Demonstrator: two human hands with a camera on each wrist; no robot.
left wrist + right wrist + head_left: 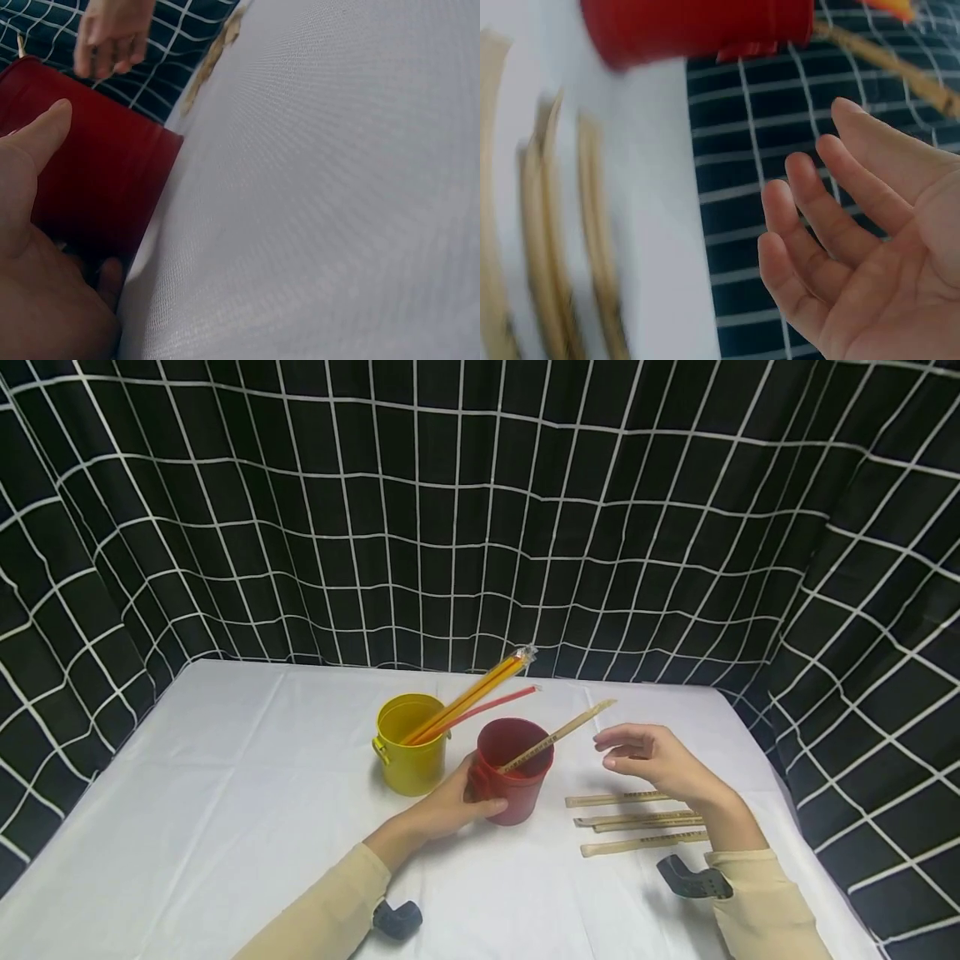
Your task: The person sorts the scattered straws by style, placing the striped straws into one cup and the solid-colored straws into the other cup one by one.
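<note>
Tan sticks (641, 843): several lie nearest you on the white surface (247, 827), beside and partly behind your right forearm. Judged from the layout, these are what is left to put away.

Beyond them, your left hand (457, 810) has its fingers wrapped around the side of the red bucket (517, 797), thumb on the near wall. The bucket looks nearly upright; you cannot tell from here whether its base sits fully flat. A tan stick leans inside it, top end out past the right rim: that one reads as done.

Your right hand (652, 764) hangs above the surface near that end, fingers slightly spread and gently bent, holding nothing, apart from the stick.

Farther back and to your left stands the yellow bucket (411, 770), holding yellow-orange straws (472, 697) and a red straw (498, 702), all leaning right. My judgement: that lot is finished, the tan lot only begun.

Counts, near to far: tan sticks lying out, four (one nearest you, two close together, one beyond); red bucket, one; tan stick in it, one; yellow bucket, one; red straw, one; yellow-orange straws, at least two, exact number unclear where they overlap.
</note>
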